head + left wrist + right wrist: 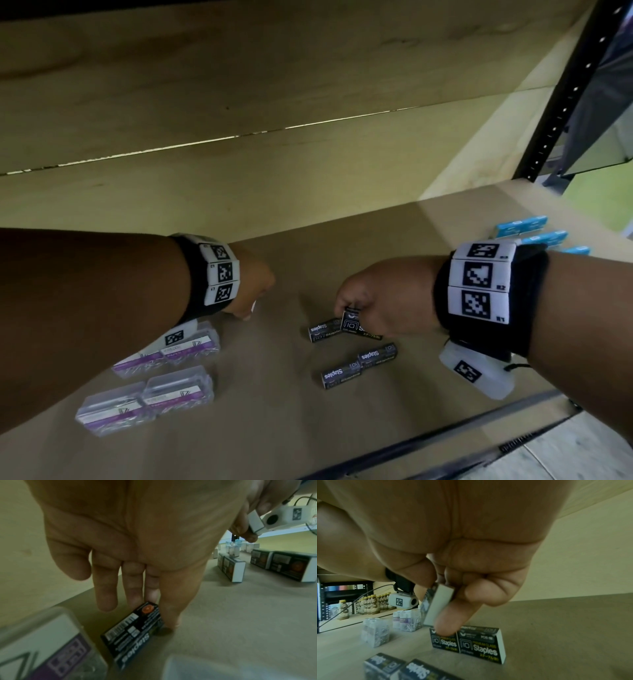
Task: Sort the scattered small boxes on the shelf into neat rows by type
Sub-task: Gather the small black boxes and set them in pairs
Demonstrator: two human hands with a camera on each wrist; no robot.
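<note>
One staple box (351, 320) upright in right hand (383, 301)

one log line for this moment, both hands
right hand: pinches staples box over staples rows | left hand: touches another staples box | stage: sorting unfinished

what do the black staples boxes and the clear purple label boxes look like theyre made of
Staples boxes: printed cardboard by the look, matte black faces with plain white ends.
Purple-label boxes: probably clear hard plastic, see-through with glossy glints on rounded edges.
</note>
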